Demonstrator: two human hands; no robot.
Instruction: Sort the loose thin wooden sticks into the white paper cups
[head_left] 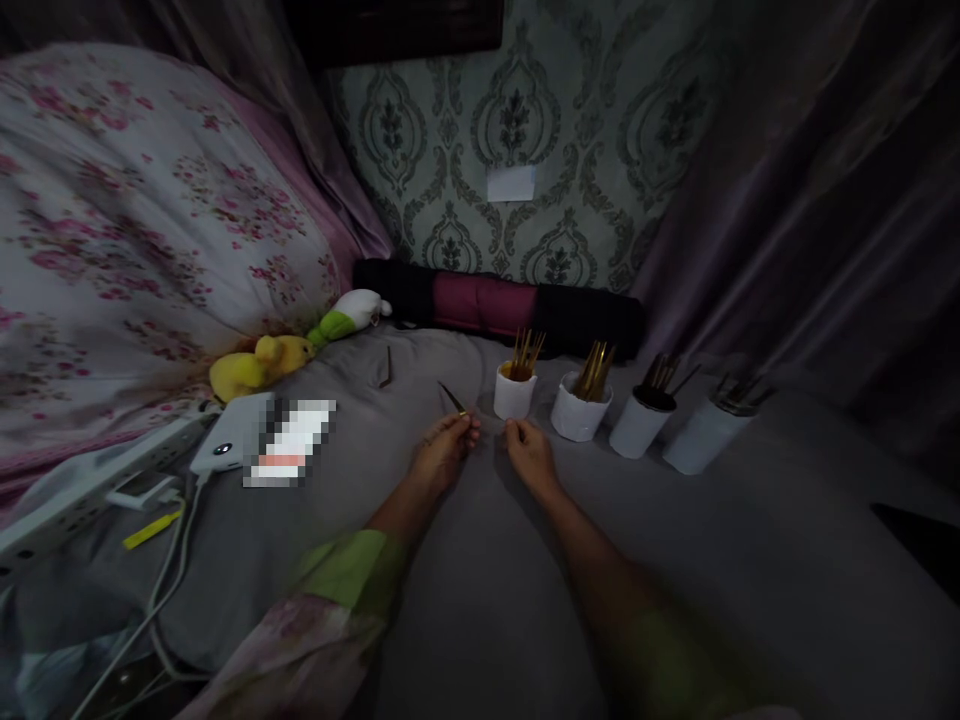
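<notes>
Thin stick (pixel 452 398), dark with a gold tip, sits just left of the frame's center, slanting up and to the left. It is pinched at its lower end between the fingertips of the left hand (pixel 446 448). That's a firm little grasp, hand resting low on the gray sheet (pixel 750 560).

Just to the right, the right hand (pixel 529 450) lies on the sheet with its fingers curled in. Whether it holds anything, I cannot tell. It sits right below the first cup (pixel 515 395), white and bristling with golden sticks. To the right of that come the second cup (pixel 577 412), third cup (pixel 639 418) and fourth cup (pixel 705 435), all holding sticks.

Behind them lies a dark bolster (pixel 487 300). At left of center a yellow plush duck (pixel 259 365) lies near a power strip (pixel 97 470).
</notes>
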